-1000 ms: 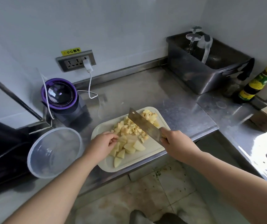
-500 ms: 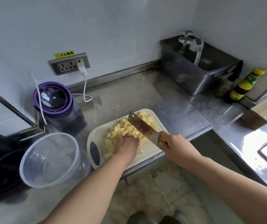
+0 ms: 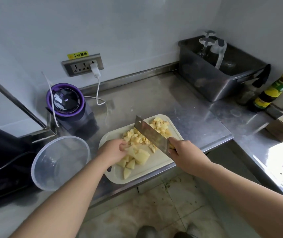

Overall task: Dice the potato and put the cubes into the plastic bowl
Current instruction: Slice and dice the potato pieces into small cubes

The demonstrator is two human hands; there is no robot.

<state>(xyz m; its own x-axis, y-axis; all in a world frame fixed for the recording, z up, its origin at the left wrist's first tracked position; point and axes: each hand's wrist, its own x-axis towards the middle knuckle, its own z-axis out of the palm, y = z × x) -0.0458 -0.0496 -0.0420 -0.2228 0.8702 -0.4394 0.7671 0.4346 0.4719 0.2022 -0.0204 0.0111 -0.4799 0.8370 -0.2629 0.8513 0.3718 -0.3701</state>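
Steel cleaver (image 3: 151,134) clenched by its handle in the right hand (image 3: 183,152), blade tilted over the diced cubes (image 3: 137,137); the left hand (image 3: 114,152) curls onto large potato chunks (image 3: 141,157) on the white board (image 3: 156,166), beside the plastic bowl (image 3: 39,162).

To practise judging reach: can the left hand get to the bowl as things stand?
Probably yes. The bowl sits open just left of the board, beside the left hand, nothing between them, though that hand holds potato chunks. The cleaver in the right hand is clear.
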